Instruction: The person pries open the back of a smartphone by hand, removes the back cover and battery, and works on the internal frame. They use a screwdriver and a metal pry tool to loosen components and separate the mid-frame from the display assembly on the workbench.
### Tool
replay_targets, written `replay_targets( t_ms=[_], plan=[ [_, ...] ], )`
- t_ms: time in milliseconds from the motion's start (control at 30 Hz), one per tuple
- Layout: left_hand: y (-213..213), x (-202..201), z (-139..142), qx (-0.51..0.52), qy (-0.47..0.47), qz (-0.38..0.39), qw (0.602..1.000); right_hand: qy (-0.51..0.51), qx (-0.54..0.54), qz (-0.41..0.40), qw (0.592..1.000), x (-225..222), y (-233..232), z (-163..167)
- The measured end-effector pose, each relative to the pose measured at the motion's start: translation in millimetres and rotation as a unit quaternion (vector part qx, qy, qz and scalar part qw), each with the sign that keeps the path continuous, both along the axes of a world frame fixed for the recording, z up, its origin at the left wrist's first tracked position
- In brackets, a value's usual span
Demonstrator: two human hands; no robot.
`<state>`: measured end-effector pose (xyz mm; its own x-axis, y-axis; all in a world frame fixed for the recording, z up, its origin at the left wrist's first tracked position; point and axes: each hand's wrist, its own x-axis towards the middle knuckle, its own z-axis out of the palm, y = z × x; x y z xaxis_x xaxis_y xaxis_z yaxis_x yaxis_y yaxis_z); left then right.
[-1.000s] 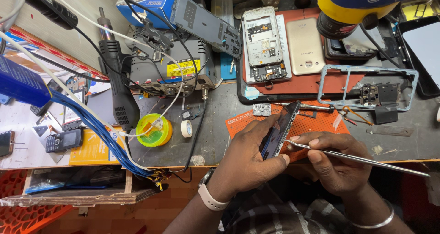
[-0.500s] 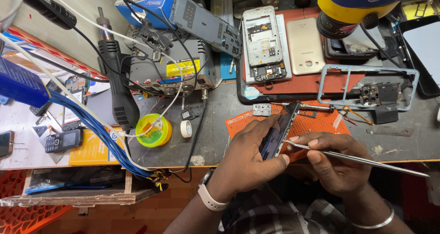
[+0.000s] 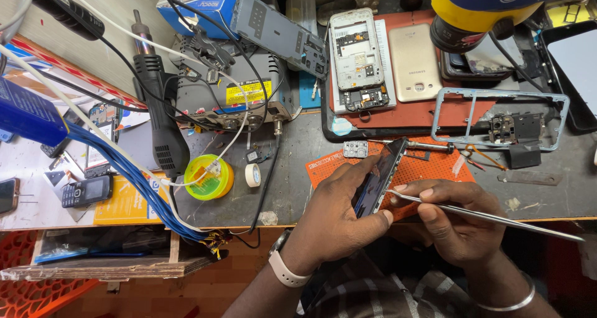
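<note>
My left hand (image 3: 339,215) grips a dark phone (image 3: 380,178), held on edge and tilted above the orange perforated mat (image 3: 429,168). My right hand (image 3: 451,221) pinches a long metal tweezer (image 3: 491,215) whose tip touches the phone's lower edge, its tail pointing right. A white band sits on my left wrist and a thin metal bangle on my right.
An opened white phone (image 3: 357,60) and a gold back cover (image 3: 415,63) lie on a red mat behind. A metal phone frame (image 3: 497,119) lies right. A black hot-air gun (image 3: 163,119), yellow solder spool (image 3: 208,178), small tape roll (image 3: 252,175) and blue cables (image 3: 124,168) crowd the left.
</note>
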<state>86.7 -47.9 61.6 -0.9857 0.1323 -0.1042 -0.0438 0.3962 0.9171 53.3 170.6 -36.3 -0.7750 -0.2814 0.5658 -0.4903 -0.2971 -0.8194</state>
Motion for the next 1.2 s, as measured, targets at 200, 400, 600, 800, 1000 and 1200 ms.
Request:
replay_targets(
  t_ms=[200,400,600,800,1000,1200],
  plan=[
    [0.3,0.0,0.6,0.0,0.003,0.001,1.0,0.002,0.0,0.006,1.0,-1.7,-0.3,0.0],
    [0.6,-0.2,0.9,0.006,-0.004,0.0,1.0,0.0,0.004,0.002,1.0,-1.8,-0.5,0.5],
    [1.4,0.4,1.1,0.006,-0.007,-0.002,1.0,0.002,0.008,0.007,1.0,-1.5,1.2,1.2],
    [0.6,0.9,2.1,0.005,-0.009,0.001,1.0,-0.001,0.007,0.006,1.0,-2.1,2.0,1.6],
    [0.6,1.7,-2.7,0.021,0.019,0.0,1.0,0.0,0.027,-0.004,1.0,-1.0,3.7,1.9],
    [0.4,1.3,-3.2,0.017,0.007,0.003,1.0,-0.001,0.018,-0.002,1.0,-0.7,2.2,2.0]
  ],
)
